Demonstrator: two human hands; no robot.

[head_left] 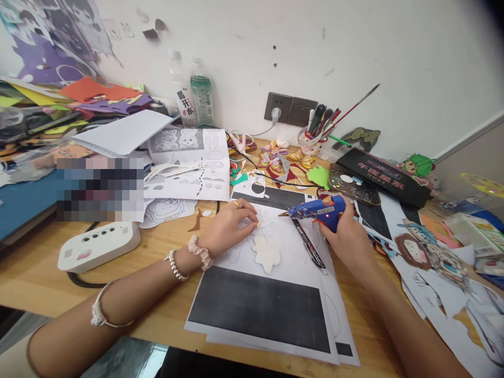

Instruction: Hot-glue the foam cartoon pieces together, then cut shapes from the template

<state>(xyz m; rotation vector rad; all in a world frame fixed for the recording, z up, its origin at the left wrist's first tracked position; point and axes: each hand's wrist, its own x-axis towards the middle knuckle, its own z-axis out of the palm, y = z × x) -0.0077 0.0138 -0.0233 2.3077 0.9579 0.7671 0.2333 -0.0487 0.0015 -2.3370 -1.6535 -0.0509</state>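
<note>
My right hand (pixel 342 231) is wrapped round a blue hot glue gun (pixel 318 209), its nozzle pointing left over a white printed sheet (pixel 291 252). My left hand (pixel 230 224) rests on that sheet with the fingers curled down, pinching a small pale piece I cannot make out. A cream foam cut-out (pixel 266 253) lies on the sheet just below my left hand. A black pen (pixel 309 244) lies on the paper under the glue gun. The sheet has a large black rectangle (pixel 260 307) printed at its near end.
A white power strip (pixel 98 244) sits at the left on the wooden desk (pixel 165 236). Printed bunny pattern sheets (pixel 192 163), two bottles (pixel 195 97), a wall socket (pixel 289 107), a pen holder (pixel 317 131), foam scraps and paper character cut-outs (pixel 429 257) crowd the back and right.
</note>
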